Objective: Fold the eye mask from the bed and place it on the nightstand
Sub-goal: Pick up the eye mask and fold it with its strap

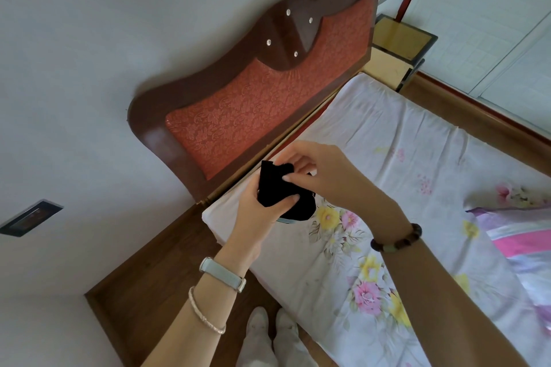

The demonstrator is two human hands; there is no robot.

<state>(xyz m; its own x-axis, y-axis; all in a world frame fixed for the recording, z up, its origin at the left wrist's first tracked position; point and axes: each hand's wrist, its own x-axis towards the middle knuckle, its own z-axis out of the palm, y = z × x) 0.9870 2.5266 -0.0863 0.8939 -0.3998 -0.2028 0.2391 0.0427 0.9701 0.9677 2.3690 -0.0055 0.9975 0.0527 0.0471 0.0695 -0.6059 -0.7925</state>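
The black eye mask (275, 188) is held up over the near corner of the bed (372, 158), partly folded over on itself. My left hand (262, 208) grips it from below, thumb across its lower edge. From above, my right hand (322, 170) pinches its top edge, one fingertip pressed on the front. A strip of the mask's pale strap shows under the hands. The yellow nightstand (399, 39) stands at the far side of the bed, beyond the headboard's end.
A red and brown headboard (253, 104) stands against the white wall. A pink and purple quilt (524, 244) lies on the floral sheet at the right. Dark wood floor (155, 271) runs along the bed, where my feet stand in light slippers.
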